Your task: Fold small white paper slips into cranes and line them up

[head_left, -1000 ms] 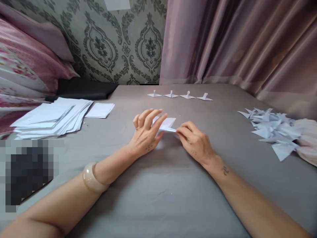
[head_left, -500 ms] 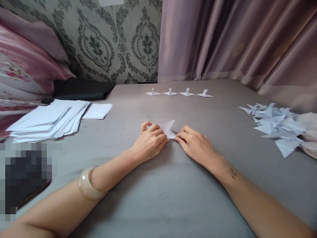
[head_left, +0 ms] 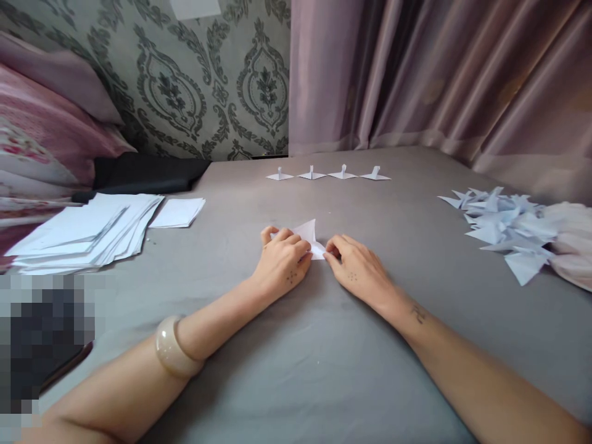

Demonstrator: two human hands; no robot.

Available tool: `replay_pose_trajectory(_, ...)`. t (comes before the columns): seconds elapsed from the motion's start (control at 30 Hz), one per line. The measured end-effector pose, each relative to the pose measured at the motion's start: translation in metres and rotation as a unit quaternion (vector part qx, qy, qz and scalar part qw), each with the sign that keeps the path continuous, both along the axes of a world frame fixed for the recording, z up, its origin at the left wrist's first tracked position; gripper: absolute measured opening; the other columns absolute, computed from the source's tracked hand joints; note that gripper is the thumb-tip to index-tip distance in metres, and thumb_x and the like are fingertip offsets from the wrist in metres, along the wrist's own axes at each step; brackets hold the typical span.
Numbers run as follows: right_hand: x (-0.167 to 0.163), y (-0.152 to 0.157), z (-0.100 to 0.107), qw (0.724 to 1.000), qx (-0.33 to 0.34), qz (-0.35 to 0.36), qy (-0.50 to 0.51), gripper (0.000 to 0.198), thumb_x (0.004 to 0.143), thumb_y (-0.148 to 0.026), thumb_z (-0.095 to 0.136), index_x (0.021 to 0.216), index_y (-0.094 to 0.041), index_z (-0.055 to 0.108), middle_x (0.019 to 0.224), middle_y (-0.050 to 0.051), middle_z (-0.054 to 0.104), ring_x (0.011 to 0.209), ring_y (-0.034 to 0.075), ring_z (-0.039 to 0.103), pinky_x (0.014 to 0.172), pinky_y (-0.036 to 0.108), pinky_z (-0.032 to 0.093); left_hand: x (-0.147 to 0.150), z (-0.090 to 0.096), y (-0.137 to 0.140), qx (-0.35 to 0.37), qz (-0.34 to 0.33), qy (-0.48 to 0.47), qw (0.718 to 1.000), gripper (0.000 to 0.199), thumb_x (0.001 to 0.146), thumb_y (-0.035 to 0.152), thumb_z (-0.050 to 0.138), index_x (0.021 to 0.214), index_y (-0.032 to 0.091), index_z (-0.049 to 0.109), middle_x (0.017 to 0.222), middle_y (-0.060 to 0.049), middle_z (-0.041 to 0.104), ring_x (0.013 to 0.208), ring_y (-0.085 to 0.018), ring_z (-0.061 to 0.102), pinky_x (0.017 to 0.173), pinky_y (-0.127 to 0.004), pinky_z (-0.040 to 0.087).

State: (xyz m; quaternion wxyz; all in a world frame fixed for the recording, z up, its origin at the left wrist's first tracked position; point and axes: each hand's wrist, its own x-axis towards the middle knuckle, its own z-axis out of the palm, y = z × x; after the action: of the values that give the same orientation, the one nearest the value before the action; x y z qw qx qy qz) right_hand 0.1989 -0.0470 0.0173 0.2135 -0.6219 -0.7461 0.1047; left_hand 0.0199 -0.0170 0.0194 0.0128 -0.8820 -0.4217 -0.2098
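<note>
A partly folded piece of white paper (head_left: 306, 232) lies on the grey cloth between my hands, one pointed corner standing up at the back. My left hand (head_left: 283, 258) covers the paper's left part, its fingers bent and pressed onto it. With thumb and index finger, my right hand (head_left: 352, 260) pinches the paper's lower right corner. The left part of the paper and its folds there are hidden under my left fingers.
Several folded paper cranes (head_left: 311, 173) stand in a row at the back. A pile of folded paper cranes (head_left: 513, 223) lies at the right. On the left are a stack of white sheets (head_left: 87, 231), smaller square sheets (head_left: 178, 213) and a black folded item (head_left: 152, 172).
The paper's upper point has shifted left and looks steeper, and its right side is folded differently. Both hands keep hold of the paper. The whole view has turned slightly.
</note>
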Motion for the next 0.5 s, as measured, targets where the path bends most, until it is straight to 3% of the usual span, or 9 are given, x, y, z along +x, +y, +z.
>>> replay_pose_trajectory(0.13, -0.002, -0.002, -0.001, 0.996, 0.043, 0.075, 0.024, 0.02, 0.087, -0.01, 0.043, 0.091, -0.021, 0.061, 0.091, 0.004, 0.064, 0.087, 0.017, 0.057, 0.074, 0.028, 0.041, 0.001, 0.0, 0.002, -0.014, -0.001, -0.002, 1.0, 0.014, 0.086, 0.024, 0.052, 0.081, 0.02, 0.064, 0.079, -0.002, 0.07, 0.087, -0.02, 0.058, 0.092, -0.045, 0.023)
replay_pose_trajectory(0.23, -0.006, -0.006, -0.001, 0.993, 0.034, 0.111, 0.033, 0.031, 0.087, -0.005, 0.039, 0.099, -0.02, 0.063, 0.093, 0.005, 0.065, 0.092, 0.018, 0.058, 0.082, 0.029, 0.042, -0.001, 0.003, 0.003, -0.029, -0.003, -0.019, 0.999, 0.011, 0.084, 0.024, 0.054, 0.088, 0.021, 0.063, 0.082, -0.002, 0.071, 0.09, -0.021, 0.058, 0.093, -0.045, 0.022)
replay_pose_trajectory(0.4, -0.009, -0.012, 0.003, 0.994, 0.013, 0.107, 0.008, 0.035, 0.087, -0.006, 0.038, 0.104, -0.02, 0.066, 0.096, 0.006, 0.063, 0.09, 0.018, 0.056, 0.079, 0.03, 0.044, -0.016, 0.007, 0.007, -0.06, -0.027, -0.041, 0.997, 0.017, 0.077, 0.026, 0.06, 0.093, 0.021, 0.059, 0.088, -0.003, 0.071, 0.102, -0.025, 0.054, 0.093, -0.048, 0.022)
replay_pose_trajectory(0.5, -0.009, -0.014, 0.004, 0.993, 0.011, 0.117, -0.002, 0.035, 0.088, -0.006, 0.037, 0.1, -0.02, 0.068, 0.097, 0.007, 0.062, 0.089, 0.018, 0.054, 0.078, 0.03, 0.045, -0.026, 0.007, 0.011, -0.08, -0.047, -0.039, 0.995, 0.018, 0.072, 0.017, 0.056, 0.089, 0.021, 0.06, 0.096, -0.004, 0.069, 0.106, -0.025, 0.05, 0.094, -0.048, 0.023)
